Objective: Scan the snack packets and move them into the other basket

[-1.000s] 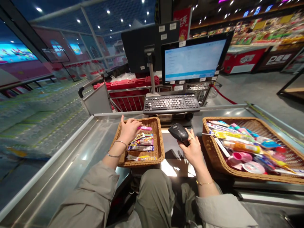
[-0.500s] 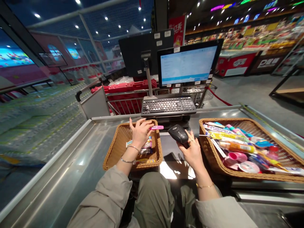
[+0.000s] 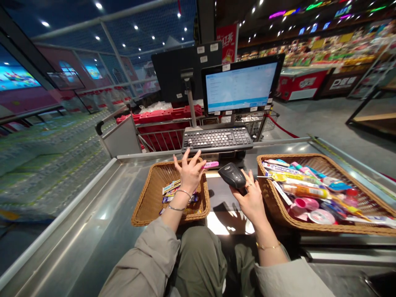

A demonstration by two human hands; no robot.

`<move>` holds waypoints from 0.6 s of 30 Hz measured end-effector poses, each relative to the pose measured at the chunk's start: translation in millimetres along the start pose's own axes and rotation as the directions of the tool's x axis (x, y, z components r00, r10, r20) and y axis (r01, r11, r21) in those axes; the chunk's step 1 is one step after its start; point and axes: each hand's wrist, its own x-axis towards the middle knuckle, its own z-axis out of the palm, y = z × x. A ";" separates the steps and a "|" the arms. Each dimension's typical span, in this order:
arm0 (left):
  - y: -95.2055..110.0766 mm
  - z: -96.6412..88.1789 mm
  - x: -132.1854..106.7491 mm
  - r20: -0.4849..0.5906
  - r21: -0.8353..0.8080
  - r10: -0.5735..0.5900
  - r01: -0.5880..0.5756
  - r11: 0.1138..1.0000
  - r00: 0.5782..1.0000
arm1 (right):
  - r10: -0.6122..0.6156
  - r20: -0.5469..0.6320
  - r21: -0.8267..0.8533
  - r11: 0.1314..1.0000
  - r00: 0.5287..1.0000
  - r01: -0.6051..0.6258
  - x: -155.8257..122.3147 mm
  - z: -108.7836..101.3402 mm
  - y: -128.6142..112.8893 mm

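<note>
My left hand [image 3: 189, 173] pinches a small pink packet [image 3: 210, 165] between thumb and forefinger, the other fingers spread, above the right rim of the left wicker basket [image 3: 145, 205]. My right hand [image 3: 252, 198] grips a black handheld barcode scanner [image 3: 232, 175] whose head points left at the packet, a short gap between them. The left basket holds several flat packets [image 3: 171, 190]. The right wicker basket [image 3: 275, 202] is full of several toothbrushes, tubes and small pink and white tubs.
A keyboard [image 3: 217, 138], a lit monitor [image 3: 240, 87] and a rear-facing display on a pole stand behind the baskets on the steel checkout counter [image 3: 93, 231]. A shopping cart with red baskets [image 3: 167, 119] sits beyond. Store shelves and freezers are at the far right.
My left hand has carried the pink packet rightward and up, from over the left basket to just in front of the scanner. The right hand with the scanner has barely moved.
</note>
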 end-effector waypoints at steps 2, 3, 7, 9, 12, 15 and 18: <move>3.6 2.7 1.8 0.017 0.004 -0.013 0.013 1.000 1.000 | -0.005 0.001 -0.006 1.000 1.000 0.005 -0.3 -0.7 -0.7; 5.1 4.5 2.6 0.019 0.002 -0.020 0.020 1.000 1.000 | -0.009 0.002 -0.012 1.000 1.000 0.009 -0.5 -1.1 -0.9; 10.2 12.7 4.6 -0.053 -0.052 -0.027 0.025 0.998 0.998 | -0.034 0.002 -0.028 0.999 0.999 0.034 -1.8 -2.4 -0.5; 12.4 15.6 5.1 -0.095 -0.082 -0.033 0.025 0.996 0.995 | -0.050 0.000 -0.039 0.998 0.999 0.050 -2.4 -2.9 0.1; 15.2 17.8 5.3 -0.103 -0.093 -0.044 0.034 0.995 0.994 | -0.068 0.004 -0.055 0.996 0.998 0.068 -2.8 -3.2 0.8; 16.7 19.0 5.2 -0.087 -0.081 -0.042 0.035 0.996 0.995 | -0.084 0.007 -0.063 0.994 0.996 0.084 -2.7 -3.2 0.5; 17.2 20.2 5.0 -0.078 -0.060 -0.035 0.030 0.998 0.996 | -0.093 0.005 -0.068 0.993 0.996 0.093 -2.6 -3.1 -0.5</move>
